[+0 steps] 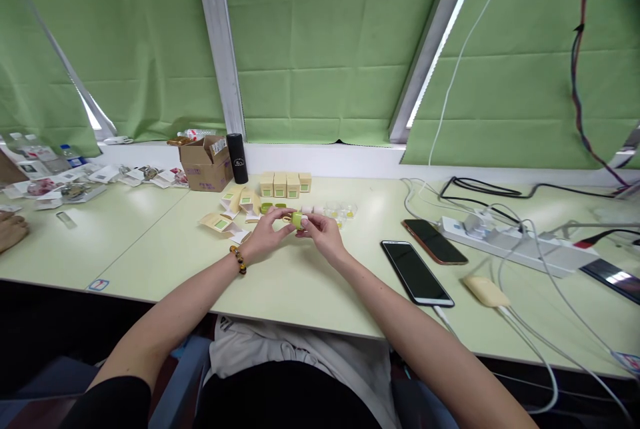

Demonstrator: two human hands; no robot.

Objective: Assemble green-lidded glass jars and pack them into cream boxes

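Between my two hands is a small yellow-green case [297, 220] with a white part at its right side. My left hand [269, 234] grips its left side with thumb and fingers. My right hand [323, 234] pinches the white part from the right. Just behind my hands lie green pieces [267, 207], partly covered by my fingers. Clear round cups with yellow bits [349, 211] stand to the right of these. Opened small cardboard boxes [220, 222] lie left of my left hand. Several closed small boxes [280, 184] stand in a row behind.
A brown carton [207, 166] and a black tumbler [237, 159] stand at the back left. On the right are two phones [417, 272] [435, 241], a power strip [515, 246], a yellow charger [486, 291] and loose cables. Another person's hand [13, 229] rests at the far left, near bagged goods [80, 190].
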